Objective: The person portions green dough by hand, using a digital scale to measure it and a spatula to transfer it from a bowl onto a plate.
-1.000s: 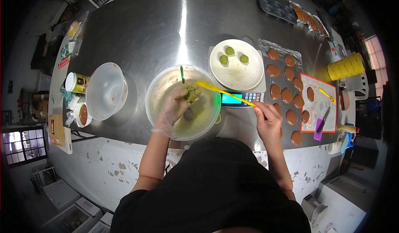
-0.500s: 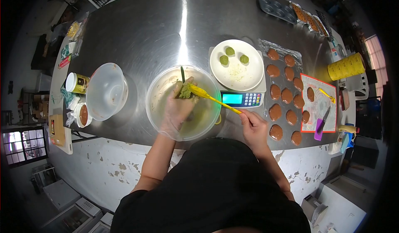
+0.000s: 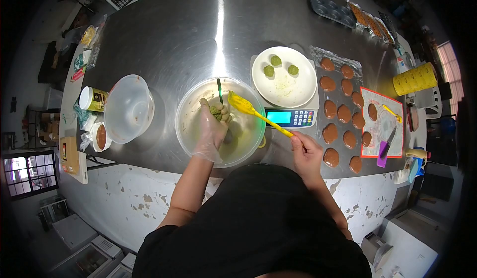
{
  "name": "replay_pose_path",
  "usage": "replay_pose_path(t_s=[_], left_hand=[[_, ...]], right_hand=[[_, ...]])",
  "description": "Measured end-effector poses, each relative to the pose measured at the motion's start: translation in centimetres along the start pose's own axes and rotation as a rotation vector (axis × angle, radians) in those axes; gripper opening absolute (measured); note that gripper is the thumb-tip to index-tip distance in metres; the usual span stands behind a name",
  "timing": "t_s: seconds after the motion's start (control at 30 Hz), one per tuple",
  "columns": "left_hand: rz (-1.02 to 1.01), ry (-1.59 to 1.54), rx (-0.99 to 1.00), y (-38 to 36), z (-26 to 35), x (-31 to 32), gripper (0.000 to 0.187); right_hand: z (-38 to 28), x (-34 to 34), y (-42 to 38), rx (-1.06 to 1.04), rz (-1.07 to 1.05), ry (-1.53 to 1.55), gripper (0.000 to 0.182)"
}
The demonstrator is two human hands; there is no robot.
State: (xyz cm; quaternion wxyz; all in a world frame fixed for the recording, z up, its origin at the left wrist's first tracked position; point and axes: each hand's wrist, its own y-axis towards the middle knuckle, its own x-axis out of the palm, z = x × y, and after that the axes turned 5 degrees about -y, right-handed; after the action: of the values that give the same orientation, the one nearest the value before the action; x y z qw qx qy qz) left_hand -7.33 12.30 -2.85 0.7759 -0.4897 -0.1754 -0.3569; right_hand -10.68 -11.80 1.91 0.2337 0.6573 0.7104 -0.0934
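My left hand (image 3: 212, 129), in a clear plastic glove, is cupped over the large translucent bowl (image 3: 183, 138) with green dough (image 3: 215, 112) in its curled fingers. My right hand (image 3: 306, 151) grips the handle of a yellow spatula (image 3: 263, 116), whose green-smeared blade is just right of the dough, apart from it. A dark green handle (image 3: 219, 90) leans at the bowl's far side. Behind and to the right, a white plate (image 3: 283, 87) with three green balls (image 3: 293, 70) rests on a digital scale (image 3: 289, 118).
Several flat brown rounds (image 3: 330, 109) lie on plastic film to the right. Beyond them is a red-edged mat (image 3: 367, 151) with a purple-handled knife (image 3: 382, 154). An empty clear bowl (image 3: 128, 111) and a lidded tub (image 3: 92, 99) stand left. A muffin tin (image 3: 332, 11) sits at the far right.
The spatula blade has come off the green dough and moved slightly right and up. My left fingers have curled around the dough.
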Motion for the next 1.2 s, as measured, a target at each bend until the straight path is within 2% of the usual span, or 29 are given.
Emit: replay_pose_path(t_s=[0.03,0.13,0.23,0.33,0.43,0.53,0.63,0.7,0.83,1.03,1.2], left_hand=[[0.026,0.02,0.002,0.0,0.0,0.0,0.055],[-0.102,0.049,-0.018,-0.1,0.4,-0.9,0.056],[0.017,0.16,0.062,-0.8,0.3,0.0,0.057],[-0.057,0.244,0.066,0.3,0.5,-0.9,0.06],[-0.116,0.105,0.05,-0.4,0.6,0.2,0.061],[-0.107,-0.027,-0.063,-1.9,1.3,2.0,0.057],[-0.195,-0.083,-0.153,-1.3,1.3,1.3,0.045],[-0.233,-0.161,-0.165,0.6,0.8,-0.9,0.043],[-0.296,-0.255,-0.182,0.9,0.6,-1.1,0.037],[-0.263,-0.131,-0.207,-1.3,1.4,1.2,0.029],[-0.371,0.005,-0.179,1.6,0.4,-1.5,0.031]], right_hand=[[-0.2,-0.1,0.1,0.01,0.0,0.005,0.017],[-0.1,0.0,0.0,0.033,0.004,0.026,0.017],[-0.1,0.0,0.0,0.046,-0.002,0.027,0.017],[-0.1,0.0,0.0,0.046,-0.005,0.023,0.018],[-0.1,-0.1,0.2,0.043,-0.004,0.031,0.018],[-0.1,-0.1,0.2,0.045,-0.006,0.033,0.019],[0.1,0.1,0.2,0.061,0.0,0.047,0.019],[0.2,0.2,0.2,0.071,0.008,0.064,0.02],[0.2,0.0,0.2,0.089,0.02,0.081,0.02],[0.2,-0.1,0.2,0.101,0.02,0.083,0.02],[0.0,0.0,0.2,0.102,0.024,0.087,0.021]])
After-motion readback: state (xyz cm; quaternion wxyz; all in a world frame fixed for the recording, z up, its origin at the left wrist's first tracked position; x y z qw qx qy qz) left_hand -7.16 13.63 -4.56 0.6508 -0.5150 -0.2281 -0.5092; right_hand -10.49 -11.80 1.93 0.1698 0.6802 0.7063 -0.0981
